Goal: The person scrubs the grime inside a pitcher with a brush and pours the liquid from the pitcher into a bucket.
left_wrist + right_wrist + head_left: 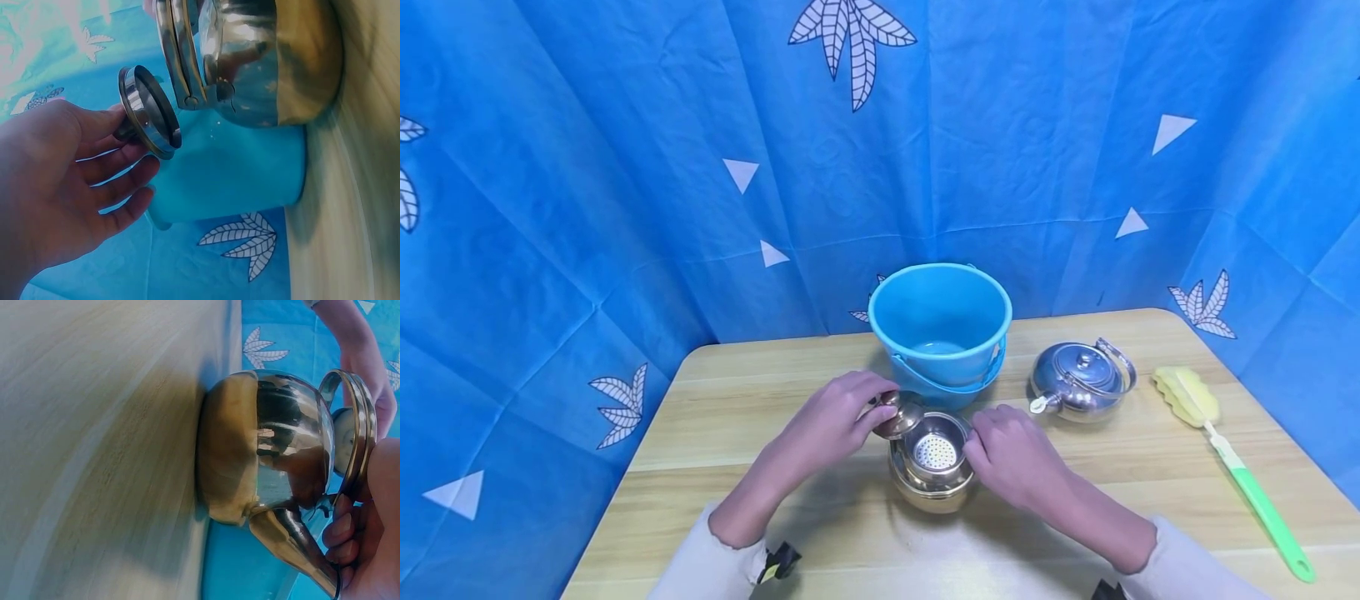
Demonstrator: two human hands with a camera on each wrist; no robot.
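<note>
Lid [907,417] held clear of open teapot [931,502]

The teapot stands upright on the surface [752,433], nearer than the bucket [917,367], its long axis running left-right, spout [289,545] rising rightward. The left hand [835,421] pinches the tilted lid, spare fingers loosely spread. The right hand [1017,457] curls snugly around the handle's right end.

Bucket [928,367] behind near teapot [931,502] on table [700,417], second teapot [1082,392] to right, brush [1232,458] farther right
</note>
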